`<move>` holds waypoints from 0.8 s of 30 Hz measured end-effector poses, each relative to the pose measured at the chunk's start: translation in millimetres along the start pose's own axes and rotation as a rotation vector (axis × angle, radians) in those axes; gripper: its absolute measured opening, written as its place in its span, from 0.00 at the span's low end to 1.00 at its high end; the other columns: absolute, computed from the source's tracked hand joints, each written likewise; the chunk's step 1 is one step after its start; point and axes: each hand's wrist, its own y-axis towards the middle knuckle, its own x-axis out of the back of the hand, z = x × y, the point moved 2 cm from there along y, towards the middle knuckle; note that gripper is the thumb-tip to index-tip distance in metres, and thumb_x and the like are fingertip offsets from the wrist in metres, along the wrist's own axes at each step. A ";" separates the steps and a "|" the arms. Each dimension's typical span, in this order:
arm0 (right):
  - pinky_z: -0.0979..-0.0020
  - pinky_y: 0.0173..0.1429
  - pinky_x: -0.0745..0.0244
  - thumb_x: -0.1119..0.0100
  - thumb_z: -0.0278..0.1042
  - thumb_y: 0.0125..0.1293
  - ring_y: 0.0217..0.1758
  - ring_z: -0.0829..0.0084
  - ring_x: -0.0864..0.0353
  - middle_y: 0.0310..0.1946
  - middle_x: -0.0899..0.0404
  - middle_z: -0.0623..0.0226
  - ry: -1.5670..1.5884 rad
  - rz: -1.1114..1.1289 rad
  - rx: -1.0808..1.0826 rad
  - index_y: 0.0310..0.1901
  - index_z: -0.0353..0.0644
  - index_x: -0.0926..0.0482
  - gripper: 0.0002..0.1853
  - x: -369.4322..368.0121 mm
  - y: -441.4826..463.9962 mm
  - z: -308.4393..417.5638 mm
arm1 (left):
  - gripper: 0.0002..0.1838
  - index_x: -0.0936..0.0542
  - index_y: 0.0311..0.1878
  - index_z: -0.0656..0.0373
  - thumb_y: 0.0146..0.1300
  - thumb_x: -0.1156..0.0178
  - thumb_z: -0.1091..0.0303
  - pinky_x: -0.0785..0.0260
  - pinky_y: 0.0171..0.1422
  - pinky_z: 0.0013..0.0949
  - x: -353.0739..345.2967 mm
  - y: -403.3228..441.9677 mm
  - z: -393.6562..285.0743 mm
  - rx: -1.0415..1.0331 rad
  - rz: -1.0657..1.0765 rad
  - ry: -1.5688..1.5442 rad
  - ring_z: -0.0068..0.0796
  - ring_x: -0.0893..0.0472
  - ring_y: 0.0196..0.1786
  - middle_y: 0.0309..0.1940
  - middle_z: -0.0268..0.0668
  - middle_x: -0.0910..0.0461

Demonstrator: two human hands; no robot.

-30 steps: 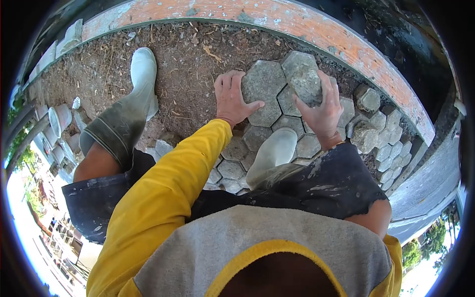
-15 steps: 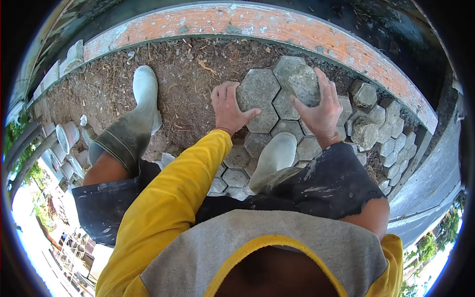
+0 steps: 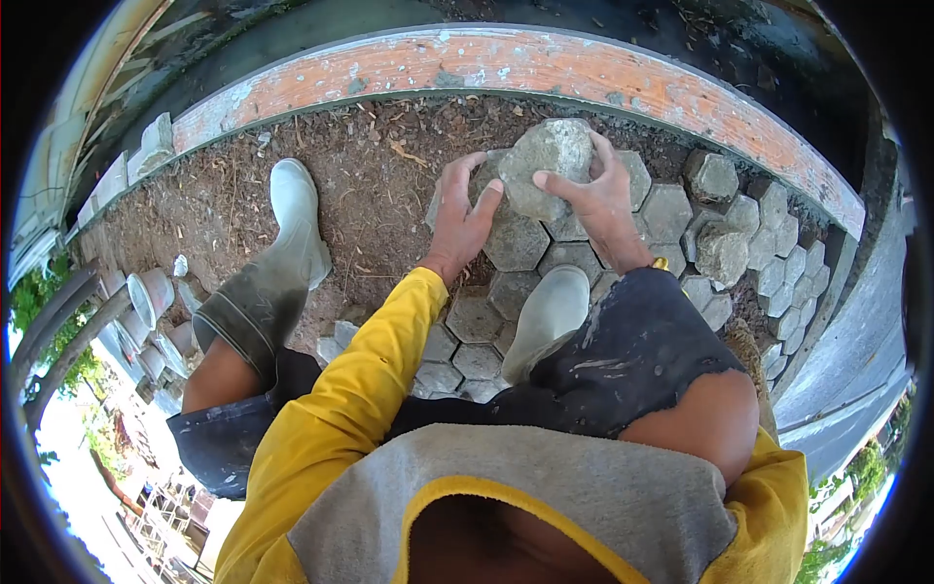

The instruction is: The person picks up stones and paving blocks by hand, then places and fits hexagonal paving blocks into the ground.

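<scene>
The right hand (image 3: 601, 204) has a wide grip on a stone (image 3: 547, 164) over gray blocks (image 3: 516, 242). Just left, the left hand (image 3: 459, 222) curls; I can't tell its hold.

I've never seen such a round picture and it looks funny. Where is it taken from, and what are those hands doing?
There is no machine here, just a person's two bare hands. The camera is worn on that person's head and looks down, so you see nearly what they see. The right hand grips a rough grey block. The left hand is beside it, thumb close to the block; I can't tell if they touch. Under the hands, six-sided paving blocks lie side by side. To the left is bare soil, where one pale boot stands. A painted board runs along the far edge.
</scene>
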 end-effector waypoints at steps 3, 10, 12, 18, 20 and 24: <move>0.66 0.63 0.22 0.19 0.31 0.53 0.60 0.66 0.21 0.57 0.23 0.53 0.572 0.048 -0.312 0.69 0.28 0.40 0.48 -27.5 2.7 13.4 | 0.32 0.37 0.73 0.60 0.75 0.44 0.51 0.39 0.75 0.47 5.1 3.4 -4.5 0.429 0.205 -0.843 0.42 0.28 0.69 0.68 0.45 0.30; 0.65 0.61 0.22 0.21 0.40 0.56 0.56 0.66 0.18 0.57 0.22 0.52 0.404 0.180 -0.205 0.67 0.29 0.35 0.43 -55.0 18.7 -3.0 | 0.31 0.35 0.70 0.62 0.71 0.35 0.61 0.27 0.71 0.49 18.6 20.7 7.3 0.449 0.100 -1.054 0.37 0.24 0.67 0.65 0.42 0.27; 0.65 0.59 0.22 0.22 0.45 0.56 0.55 0.65 0.17 0.57 0.21 0.52 0.239 0.240 -0.155 0.67 0.30 0.33 0.43 -53.6 27.2 -12.8 | 0.31 0.35 0.70 0.63 0.69 0.33 0.64 0.27 0.71 0.49 31.4 24.9 15.8 0.386 0.081 -0.915 0.37 0.23 0.66 0.64 0.44 0.26; 0.62 0.56 0.21 0.26 0.50 0.58 0.50 0.61 0.14 0.55 0.19 0.48 -0.197 0.172 -0.016 0.69 0.35 0.31 0.42 -60.1 25.1 -22.2 | 0.39 0.36 0.72 0.68 0.62 0.28 0.71 0.26 0.68 0.38 45.6 44.4 36.4 0.274 -0.003 -0.815 0.35 0.21 0.62 0.62 0.44 0.24; 0.64 0.55 0.20 0.27 0.48 0.61 0.51 0.62 0.13 0.58 0.21 0.46 -0.172 0.244 -0.073 0.71 0.36 0.33 0.41 -55.6 22.9 -23.4 | 0.41 0.36 0.73 0.68 0.60 0.27 0.71 0.27 0.69 0.37 47.6 51.6 40.9 0.247 -0.016 -0.771 0.34 0.22 0.63 0.63 0.44 0.25; 0.62 0.53 0.20 0.26 0.50 0.57 0.44 0.63 0.14 0.50 0.16 0.51 -0.080 0.146 -0.021 0.65 0.36 0.26 0.38 -43.2 25.2 -33.6 | 0.44 0.36 0.73 0.69 0.55 0.24 0.72 0.32 0.73 0.36 49.1 62.4 41.3 0.147 0.027 -0.638 0.33 0.24 0.66 0.65 0.44 0.25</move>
